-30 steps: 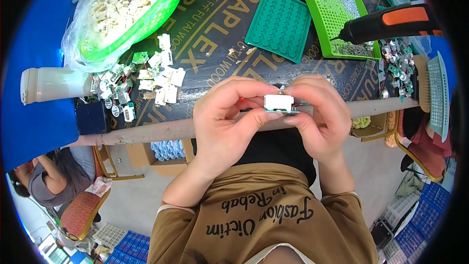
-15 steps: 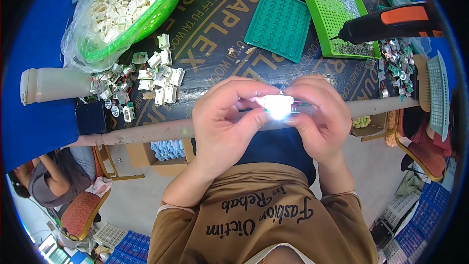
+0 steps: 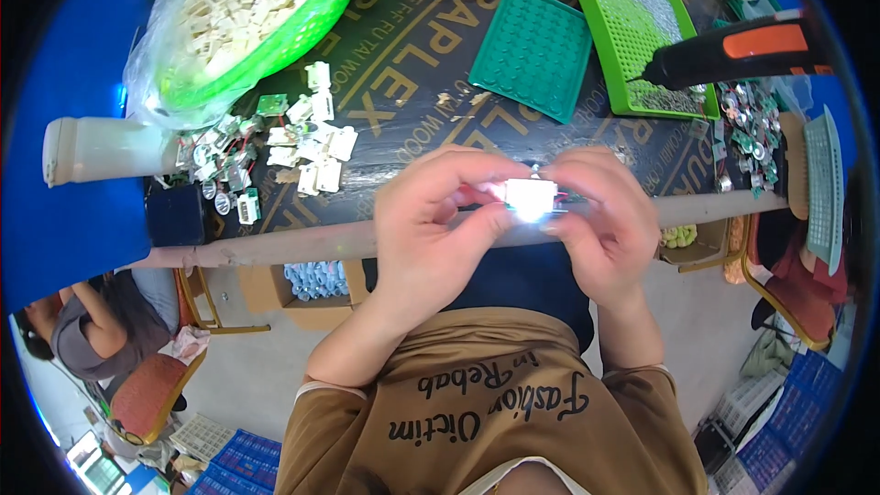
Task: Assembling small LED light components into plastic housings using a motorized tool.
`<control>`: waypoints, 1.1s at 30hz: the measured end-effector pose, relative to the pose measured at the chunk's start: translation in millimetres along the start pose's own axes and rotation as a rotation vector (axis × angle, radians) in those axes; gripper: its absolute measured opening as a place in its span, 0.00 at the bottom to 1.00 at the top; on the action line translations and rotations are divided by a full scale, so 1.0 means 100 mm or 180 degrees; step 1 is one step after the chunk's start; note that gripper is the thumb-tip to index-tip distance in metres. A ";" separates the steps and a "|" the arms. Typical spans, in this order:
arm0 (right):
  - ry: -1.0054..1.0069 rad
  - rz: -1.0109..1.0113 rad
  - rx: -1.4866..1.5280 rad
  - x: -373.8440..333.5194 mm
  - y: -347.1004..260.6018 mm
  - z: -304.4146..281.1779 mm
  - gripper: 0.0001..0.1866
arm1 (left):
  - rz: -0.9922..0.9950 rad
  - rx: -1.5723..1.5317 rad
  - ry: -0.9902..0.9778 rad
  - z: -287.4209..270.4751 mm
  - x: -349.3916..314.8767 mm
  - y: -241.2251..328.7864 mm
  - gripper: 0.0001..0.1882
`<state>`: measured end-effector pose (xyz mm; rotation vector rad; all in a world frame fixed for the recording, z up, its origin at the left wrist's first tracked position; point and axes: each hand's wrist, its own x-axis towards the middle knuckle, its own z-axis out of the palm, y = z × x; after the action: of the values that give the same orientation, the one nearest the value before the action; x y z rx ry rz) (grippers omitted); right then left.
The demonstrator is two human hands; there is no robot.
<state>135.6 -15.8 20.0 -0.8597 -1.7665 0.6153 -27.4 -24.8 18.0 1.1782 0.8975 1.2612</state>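
Observation:
Between my two hands, just above the table's near edge, is a small white lamp housing (image 3: pixel 530 194) with a brightly glowing light at its lower side. My left hand (image 3: pixel 426 229) pinches its left end with thumb and fingers. On the right, the fingertips of my right hand (image 3: pixel 600 215) close on the other end, where thin red wires show. Glare hides the details of the housing's face. Left of my hands lies a loose group of white plastic housings (image 3: pixel 316 147), beside a heap of small circuit boards with wires and reflectors (image 3: pixel 220 160).
A green basket (image 3: pixel 316 32) full of white housings stands far left, near a whitish bottle (image 3: pixel 110 150). Beyond my hands lie a dark green tray (image 3: pixel 532 50) and a light green tray of screws (image 3: pixel 632 27). A black-and-orange electric screwdriver (image 3: pixel 733 46) points in from the right.
The table and its contents have shifted slightly rightward in the picture. Both hands keep hold of the glowing housing, almost in the same place.

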 end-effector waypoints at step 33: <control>-0.1550 -0.0625 -0.0970 0.65 0.10 0.34 0.12 | 0.1746 0.3863 0.3094 -2.05 -0.25 0.47 0.10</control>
<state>92.7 41.4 38.3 -0.7653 -2.4006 0.4544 -239.4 -21.1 18.1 1.8055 2.3932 1.8290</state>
